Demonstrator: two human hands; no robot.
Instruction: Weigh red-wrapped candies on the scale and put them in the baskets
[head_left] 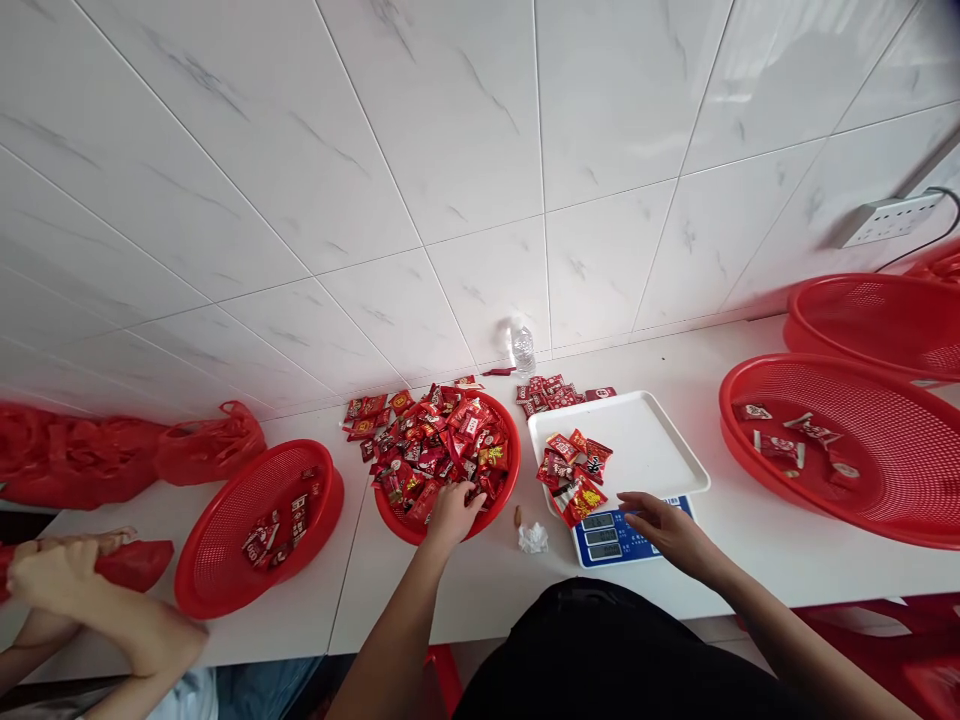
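My left hand (454, 512) reaches over the near rim of a red mesh basket (514, 455) heaped with small red snack packets (427, 440). Its fingers touch the packets, slightly apart, and no packet shows clearly in its grasp. My right hand (664, 525) hovers at the front of a weighing scale (626, 540) with a blue panel, fingers spread and holding nothing. On the scale sits a white tray (649, 435); several red packets (574, 470) lie at its left side, one overhanging the front edge.
Loose packets (551, 393) and a clear bottle (523, 347) stand near the wall. A crumpled tissue (533, 538) lies before the scale. Left is another red basket (196, 560) beside a co-worker's blurred hands (56, 572). Right is a large red basket (892, 440) holding a few packets.
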